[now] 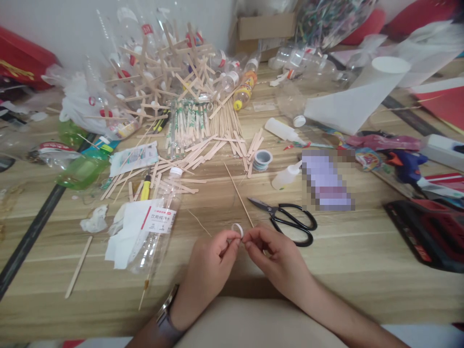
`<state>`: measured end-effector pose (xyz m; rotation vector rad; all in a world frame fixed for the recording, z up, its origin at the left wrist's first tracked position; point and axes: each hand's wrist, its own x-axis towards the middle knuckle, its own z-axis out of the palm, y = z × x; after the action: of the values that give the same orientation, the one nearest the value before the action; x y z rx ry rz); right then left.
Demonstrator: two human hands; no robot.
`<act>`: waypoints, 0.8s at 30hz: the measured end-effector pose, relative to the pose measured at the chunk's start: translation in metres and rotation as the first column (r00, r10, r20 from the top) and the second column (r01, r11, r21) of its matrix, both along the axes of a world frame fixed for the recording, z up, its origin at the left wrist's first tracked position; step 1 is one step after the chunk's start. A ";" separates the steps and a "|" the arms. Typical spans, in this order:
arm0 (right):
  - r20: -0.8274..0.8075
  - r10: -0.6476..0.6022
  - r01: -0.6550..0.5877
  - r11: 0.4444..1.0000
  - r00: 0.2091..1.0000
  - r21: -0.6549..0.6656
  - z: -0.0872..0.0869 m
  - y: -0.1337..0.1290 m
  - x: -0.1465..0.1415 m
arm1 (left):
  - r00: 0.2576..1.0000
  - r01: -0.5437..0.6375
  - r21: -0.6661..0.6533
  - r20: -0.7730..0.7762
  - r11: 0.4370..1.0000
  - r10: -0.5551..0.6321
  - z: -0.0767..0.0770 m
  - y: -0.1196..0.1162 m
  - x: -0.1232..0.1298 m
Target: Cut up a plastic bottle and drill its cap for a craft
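Low in the middle of the head view, my left hand (213, 258) pinches a thin white ring (237, 229) between thumb and forefinger. My right hand (277, 253) is beside it, its thumb and forefinger pressed together at the ring's right edge; whatever lies between those fingertips is too small to make out. A wooden skewer (237, 193) runs from behind the right hand away across the table, and I cannot tell whether it is touched. Black-handled scissors (286, 220) lie just beyond the right hand. Left of my left hand, a clear plastic bottle (165, 217) lies on its side.
Wooden sticks (195, 154) and plastic bottles (230, 82) crowd the back. Glue bottles (286, 178), a spool (263, 159) and a blurred-out phone-like object (326, 179) lie ahead right. A glue gun (406, 164) and a black-red case (427, 237) are far right. A yellow-handled tool (145, 188) lies left.
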<state>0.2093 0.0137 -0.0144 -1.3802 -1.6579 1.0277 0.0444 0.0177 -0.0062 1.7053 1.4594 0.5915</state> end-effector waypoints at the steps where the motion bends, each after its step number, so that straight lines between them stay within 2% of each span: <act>1: -0.002 0.002 -0.002 1.000 1.000 0.007 -0.001 0.000 0.000 | 1.000 -0.001 -0.001 -0.004 1.000 0.001 0.000 0.000 0.000; 8: -0.001 0.024 -0.024 1.000 1.000 0.003 -0.001 -0.001 -0.001 | 1.000 0.006 -0.009 -0.029 1.000 -0.007 0.000 -0.001 0.002; 24: -0.035 -0.019 0.018 1.000 0.999 -0.024 0.001 0.001 0.000 | 0.999 0.000 -0.087 0.054 0.996 0.005 0.002 0.002 -0.001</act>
<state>0.2088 0.0146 -0.0130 -1.3820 -1.6093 1.0585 0.0429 0.0201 -0.0044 1.6078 1.4287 0.5631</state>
